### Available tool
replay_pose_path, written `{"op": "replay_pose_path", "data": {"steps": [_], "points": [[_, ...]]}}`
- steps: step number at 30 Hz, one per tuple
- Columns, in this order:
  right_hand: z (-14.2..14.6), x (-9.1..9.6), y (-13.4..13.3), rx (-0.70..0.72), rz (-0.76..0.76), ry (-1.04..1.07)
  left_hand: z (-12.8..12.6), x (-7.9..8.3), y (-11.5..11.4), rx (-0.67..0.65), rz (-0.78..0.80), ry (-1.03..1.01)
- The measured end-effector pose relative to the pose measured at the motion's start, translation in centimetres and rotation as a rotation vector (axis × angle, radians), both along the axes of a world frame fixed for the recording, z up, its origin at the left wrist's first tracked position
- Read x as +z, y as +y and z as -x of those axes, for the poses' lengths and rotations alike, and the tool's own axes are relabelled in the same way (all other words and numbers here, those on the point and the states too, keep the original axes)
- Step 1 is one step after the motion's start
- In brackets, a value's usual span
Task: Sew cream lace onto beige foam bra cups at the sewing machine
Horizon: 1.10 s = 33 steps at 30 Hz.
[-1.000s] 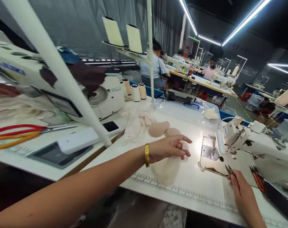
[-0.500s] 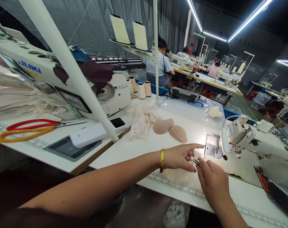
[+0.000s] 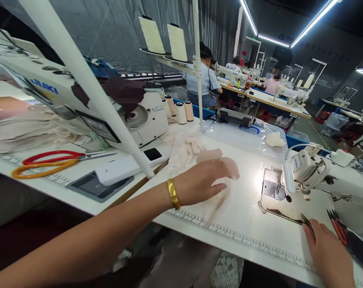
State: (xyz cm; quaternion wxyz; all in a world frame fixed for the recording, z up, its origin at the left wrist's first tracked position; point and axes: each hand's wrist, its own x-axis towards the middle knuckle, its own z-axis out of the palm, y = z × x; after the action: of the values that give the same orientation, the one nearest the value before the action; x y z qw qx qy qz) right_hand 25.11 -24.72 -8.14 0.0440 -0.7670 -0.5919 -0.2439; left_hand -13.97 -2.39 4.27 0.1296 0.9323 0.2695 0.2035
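My left hand [image 3: 204,182], with a gold bangle at the wrist, reaches over two beige moulded bra cups. Its fingertips lie over the nearer cup [image 3: 232,167], with the thumb held apart; whether they touch it I cannot tell. The other cup [image 3: 211,155] shows partly behind the hand. Sheer pale fabric [image 3: 213,206] lies beneath the palm on the white table [image 3: 247,216]. At the right, my right hand [image 3: 328,250] is closed around small thread snips [image 3: 306,220], their points sticking out beside the sewing machine's bed.
A lit sewing machine [image 3: 301,168] stands at the right, near a dark holder with orange-handled tools [image 3: 339,230]. Cream lace [image 3: 183,154] lies beyond my left hand. Large scissors [image 3: 52,162], a white pole [image 3: 88,88] and a second machine [image 3: 115,112] are left. Co-workers sit farther back.
My left hand has moved left from the fabric piece to the bra cups. My right hand has drawn away to the right, still with the snips. The fabric lies on the table.
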Motion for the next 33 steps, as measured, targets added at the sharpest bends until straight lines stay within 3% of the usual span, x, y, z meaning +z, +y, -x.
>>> {"op": "replay_pose_path", "data": {"steps": [2,4,8,12,14,16,18,20,24,27,30,33], "points": [[0.0,0.3,0.3,0.065,-0.095,-0.064,-0.3,-1.4,-1.3,0.023,0.027,0.096],[1.5,1.0,1.3,0.200,-0.185,0.008,-0.3,-2.4,-2.2,0.116,0.035,0.112],[9.4,2.9,5.0,0.639,-0.185,0.313,0.3,-4.0,-3.6,0.131,0.093,0.048],[17.3,3.2,9.2,0.994,-0.082,0.212,1.3,-5.6,-3.6,-0.012,0.121,0.080],[19.0,2.5,10.5,1.017,-0.062,0.184,2.2,-6.1,-2.9,0.050,0.093,0.181],[19.3,1.8,10.7,0.972,-0.069,0.176,3.3,-6.2,-2.2,0.220,0.021,0.244],[19.0,1.2,10.0,0.909,-0.098,0.173,3.9,-6.0,-2.0,0.387,-0.075,0.213],[18.9,1.0,8.6,0.847,-0.135,0.185,3.7,-5.9,-2.6,0.441,-0.135,0.129],[19.7,1.8,5.8,0.784,-0.110,0.327,1.3,-6.9,-4.8,0.248,0.036,0.020],[19.3,3.2,5.2,0.800,-0.105,0.483,-0.7,-8.1,-5.7,0.180,0.183,0.016],[17.7,4.9,7.1,0.767,-0.100,0.504,-1.7,-8.7,-5.9,0.147,0.228,0.001],[16.5,6.1,10.3,0.786,0.006,0.535,-2.1,-8.3,-5.9,0.081,0.253,-0.076]]}}
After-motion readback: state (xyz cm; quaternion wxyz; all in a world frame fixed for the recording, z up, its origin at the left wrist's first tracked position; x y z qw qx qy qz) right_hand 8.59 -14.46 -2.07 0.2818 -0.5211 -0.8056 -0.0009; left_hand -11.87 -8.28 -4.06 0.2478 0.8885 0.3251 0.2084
